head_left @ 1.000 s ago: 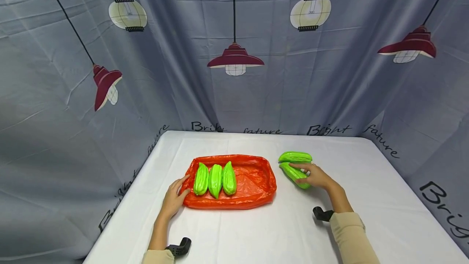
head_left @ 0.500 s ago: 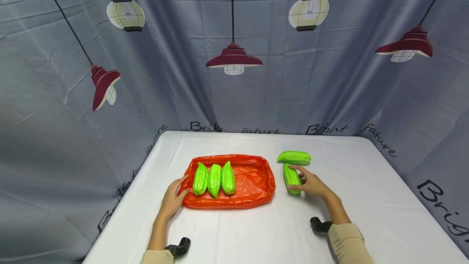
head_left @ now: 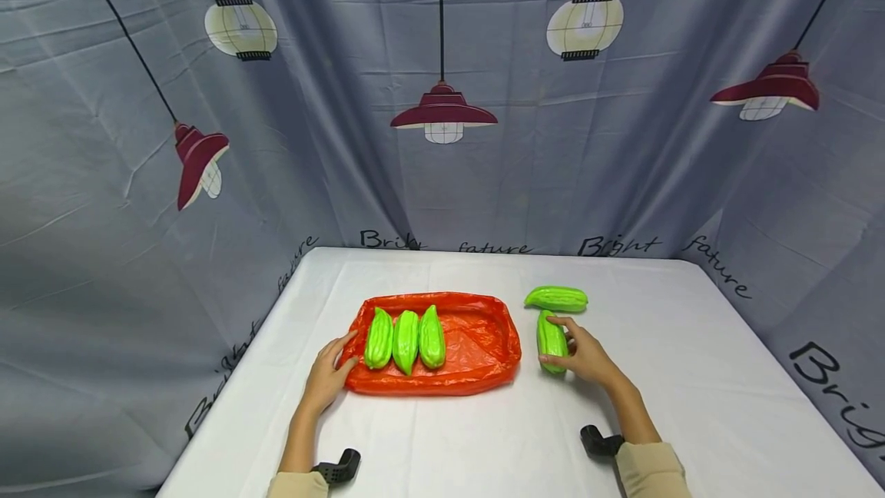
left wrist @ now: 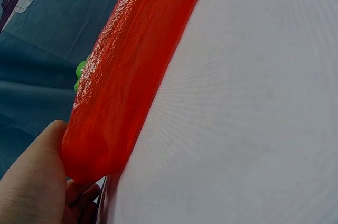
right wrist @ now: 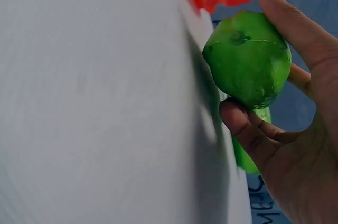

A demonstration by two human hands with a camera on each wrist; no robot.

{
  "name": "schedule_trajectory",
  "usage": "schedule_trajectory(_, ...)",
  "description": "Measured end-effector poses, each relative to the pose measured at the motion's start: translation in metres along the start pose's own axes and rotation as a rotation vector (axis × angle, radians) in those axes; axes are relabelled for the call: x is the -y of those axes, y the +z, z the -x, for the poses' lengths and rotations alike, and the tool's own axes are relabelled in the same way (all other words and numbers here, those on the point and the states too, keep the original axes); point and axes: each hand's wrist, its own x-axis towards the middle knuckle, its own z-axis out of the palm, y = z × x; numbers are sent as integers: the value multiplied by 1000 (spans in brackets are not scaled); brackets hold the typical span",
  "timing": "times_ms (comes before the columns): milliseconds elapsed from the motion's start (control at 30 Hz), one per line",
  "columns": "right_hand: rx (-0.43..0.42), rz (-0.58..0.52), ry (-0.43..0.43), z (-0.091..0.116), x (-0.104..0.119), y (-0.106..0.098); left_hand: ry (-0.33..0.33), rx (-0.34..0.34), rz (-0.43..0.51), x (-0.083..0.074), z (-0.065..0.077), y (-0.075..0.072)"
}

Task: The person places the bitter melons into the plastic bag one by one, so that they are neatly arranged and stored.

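My right hand (head_left: 588, 356) holds a bright green bitter melon (head_left: 551, 340) between thumb and fingers, right of the tray. Its blunt end faces the camera in the right wrist view, where the bitter melon (right wrist: 245, 60) casts a shadow on the white cloth. Just behind it lies another bitter melon (head_left: 556, 298), set crosswise. A red, plastic-wrapped tray (head_left: 477, 383) carries three more, the middle bitter melon (head_left: 406, 340) among them, side by side in its left half. My left hand (head_left: 326, 375) grips the tray's left rim; in the left wrist view some fingers are partly hidden behind the tray's red wall (left wrist: 116, 102).
A white cloth (head_left: 442, 448) covers the table. Grey-blue curtains (head_left: 470, 190) printed with lamps hang behind and on both sides. A black wrist-worn camera (head_left: 339, 467) sits on the left wrist, and another black camera (head_left: 600, 443) on the right one.
My right hand has taken hold of the front bitter melon, turned it from slanted to nearly lengthwise and drawn it slightly nearer. The left hand and tray have stayed put.
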Motion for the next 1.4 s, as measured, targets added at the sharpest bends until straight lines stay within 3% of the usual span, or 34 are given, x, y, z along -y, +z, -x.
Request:
schedule_trajectory(367,-29,-71,-140,4,42,-9,-3,11,-1,-1,0,-1)
schedule_trajectory(600,19,-105,-245,10,110,-26,12,6,-1,0,0,-1)
schedule_trajectory(833,50,-134,-249,-14,103,-2,17,-4,4,-1,0,-1)
schedule_trajectory(1100,124,-116,-241,-23,120,28,18,-2,7,0,0,0)
schedule_trajectory(1400,165,-151,-232,-35,121,59,17,-5,5,0,0,-1)
